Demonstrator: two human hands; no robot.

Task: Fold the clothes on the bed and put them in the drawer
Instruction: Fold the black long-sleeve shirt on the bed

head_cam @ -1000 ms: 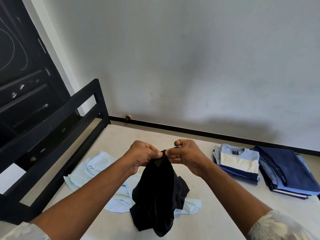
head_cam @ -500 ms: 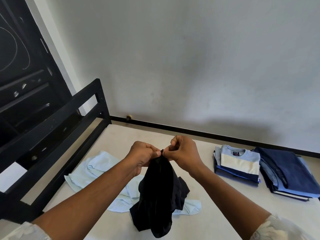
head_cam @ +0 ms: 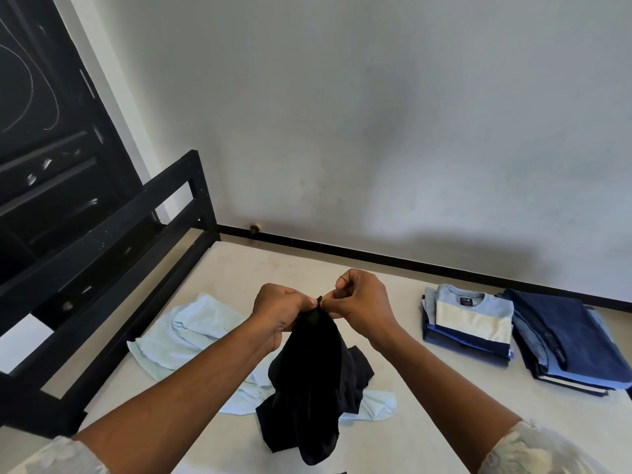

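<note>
The black garment [head_cam: 307,381] hangs over the middle of the bed [head_cam: 273,265], its lower end bunched on the mattress. The left hand [head_cam: 277,307] and right hand [head_cam: 362,302] both pinch it at one top point, fingertips meeting, probably hunting for a seam so the cloth can be spread for folding. Beneath it, toward the bed's left rail [head_cam: 102,241], lies an unfolded light blue garment [head_cam: 191,333]. Two folded stacks [head_cam: 468,319] sit near the far right edge, seemingly parked until they go to the drawer.
</note>
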